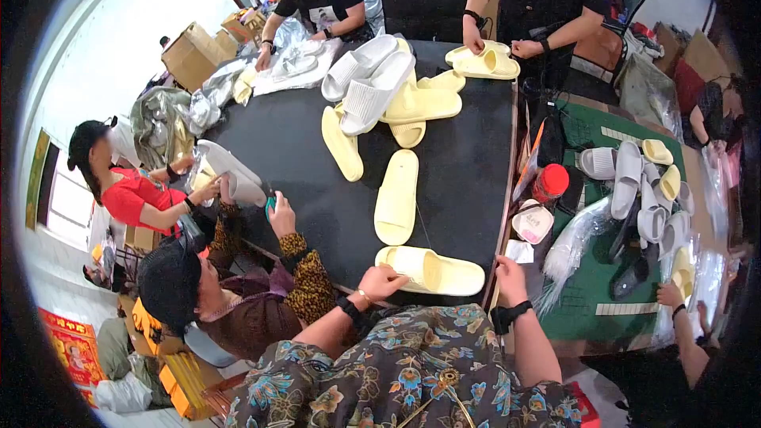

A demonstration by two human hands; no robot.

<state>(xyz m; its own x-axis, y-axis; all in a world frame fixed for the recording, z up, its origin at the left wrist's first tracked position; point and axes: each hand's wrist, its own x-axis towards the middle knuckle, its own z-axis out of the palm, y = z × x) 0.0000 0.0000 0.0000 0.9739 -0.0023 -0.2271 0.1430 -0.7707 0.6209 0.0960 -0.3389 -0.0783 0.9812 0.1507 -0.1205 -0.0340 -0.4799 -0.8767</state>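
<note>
Close in front of me, a pale yellow slide slipper (pixel 456 273) lies on its side at the near edge of the black table. My left hand (pixel 379 282) is closed on its left end, fingertips against the rim. To the right of the slipper, apart from it, my right hand (pixel 510 280) is raised with fingers pinched together; whatever they hold is too small to make out. A thin dark thread (pixel 423 227) runs up from the slipper's strap. Just beyond lies another yellow slipper (pixel 395 200), with a heap of yellow and grey slippers (pixel 372 91) farther back.
At my left, a co-worker holds a grey slipper (pixel 231 174) and green-handled snips (pixel 271 204). Other people work around the black table (pixel 468 182). To the right, a red-lidded jar (pixel 551 182) and a white tub (pixel 532 222) stand beside a green mat (pixel 590 250) bearing several slippers.
</note>
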